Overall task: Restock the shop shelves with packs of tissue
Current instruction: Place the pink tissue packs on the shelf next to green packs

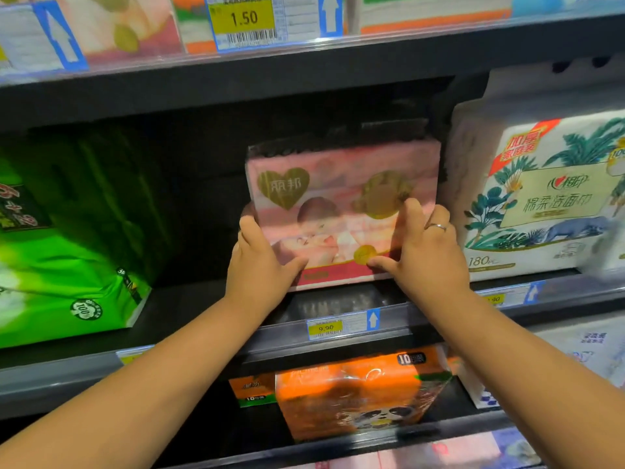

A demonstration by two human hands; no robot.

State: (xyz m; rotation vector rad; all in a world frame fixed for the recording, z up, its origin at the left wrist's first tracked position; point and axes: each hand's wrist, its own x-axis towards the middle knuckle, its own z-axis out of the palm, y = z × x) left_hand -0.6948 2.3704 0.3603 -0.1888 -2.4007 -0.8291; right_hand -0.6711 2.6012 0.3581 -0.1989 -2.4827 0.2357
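A pink tissue pack (338, 198) with a gold heart logo stands upright on the middle shelf (209, 309), set back from the front edge. My left hand (260, 265) grips its lower left corner, thumb on the front face. My right hand (422, 252), with a ring on one finger, holds the pack's lower right side, fingers spread on the front. The pack's top edge lies in the shelf's shadow.
A green tissue pack (67, 252) sits at the left of the same shelf, a white pack with palm prints (541, 204) at the right, close beside the pink one. Dark gap between green and pink packs. Orange packs (355, 394) fill the shelf below; price tag 9.90 (326, 328) on the rail.
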